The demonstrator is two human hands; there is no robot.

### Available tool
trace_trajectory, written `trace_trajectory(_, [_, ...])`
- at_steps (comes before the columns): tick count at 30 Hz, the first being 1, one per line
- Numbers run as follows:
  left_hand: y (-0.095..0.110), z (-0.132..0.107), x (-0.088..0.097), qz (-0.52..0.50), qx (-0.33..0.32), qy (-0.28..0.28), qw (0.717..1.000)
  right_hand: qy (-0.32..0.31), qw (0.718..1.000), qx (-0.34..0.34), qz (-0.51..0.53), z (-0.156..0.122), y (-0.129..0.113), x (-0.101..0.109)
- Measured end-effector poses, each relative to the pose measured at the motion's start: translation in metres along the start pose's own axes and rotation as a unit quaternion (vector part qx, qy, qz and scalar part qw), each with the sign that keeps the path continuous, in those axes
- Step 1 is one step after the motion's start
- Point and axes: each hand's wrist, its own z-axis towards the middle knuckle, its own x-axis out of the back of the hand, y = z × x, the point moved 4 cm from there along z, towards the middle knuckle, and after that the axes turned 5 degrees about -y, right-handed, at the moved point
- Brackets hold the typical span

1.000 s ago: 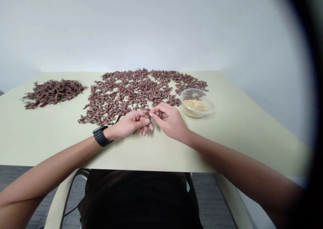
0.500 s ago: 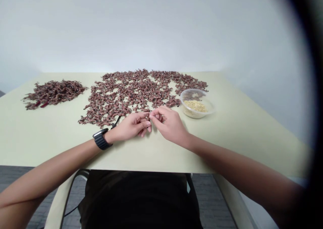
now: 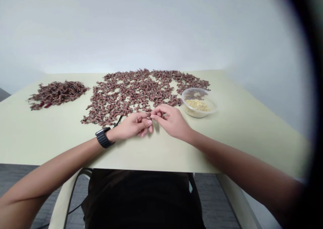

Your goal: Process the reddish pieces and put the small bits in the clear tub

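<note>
My left hand (image 3: 132, 126) and my right hand (image 3: 174, 123) meet over the front edge of a wide spread of small, wrinkled, red-brown dried pods (image 3: 133, 91), which look like dried chillies. Both hands are closed in a pinch, fingertips together. Between them shows a little of a small red-brown dried pod (image 3: 149, 116), mostly hidden by the fingers. To the right of my right hand stands a clear plastic bowl (image 3: 194, 114) with pale yellow seed-like bits (image 3: 198, 104) in it.
On the left of the pale table (image 3: 151, 155) lies a separate, denser heap of dark dried pods (image 3: 60, 92), with two brighter red pieces at its front. A thin black tool (image 3: 118, 121) lies partly hidden behind my left wrist, which wears a dark watch (image 3: 103, 138). A wall stands behind.
The whole view has shifted slightly, so the table and piles sit a little further right. My right fingers have shifted slightly at the pinch; both hands stay together in the same place.
</note>
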Motion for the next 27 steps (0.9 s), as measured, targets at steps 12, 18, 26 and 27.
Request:
trace_trajectory(12, [0.007,0.0,-0.003,-0.043,-0.014,-0.009,0.999,-0.038,0.985,0.121,-0.116,-0.002,-0.011,0.0])
trace_trajectory(18, [0.005,0.0,-0.002,0.008,-0.013,-0.004,1.0,-0.059,0.984,0.117,-0.118,-0.004,-0.02,-0.002])
trace_trajectory(26, [0.011,-0.004,-0.004,0.206,-0.046,0.065,0.975,-0.114,0.953,-0.172,0.221,-0.004,0.003,-0.014])
trace_trajectory(27, [0.01,-0.004,-0.003,0.207,-0.045,0.066,0.975,-0.123,0.941,-0.193,0.249,-0.004,0.006,-0.015])
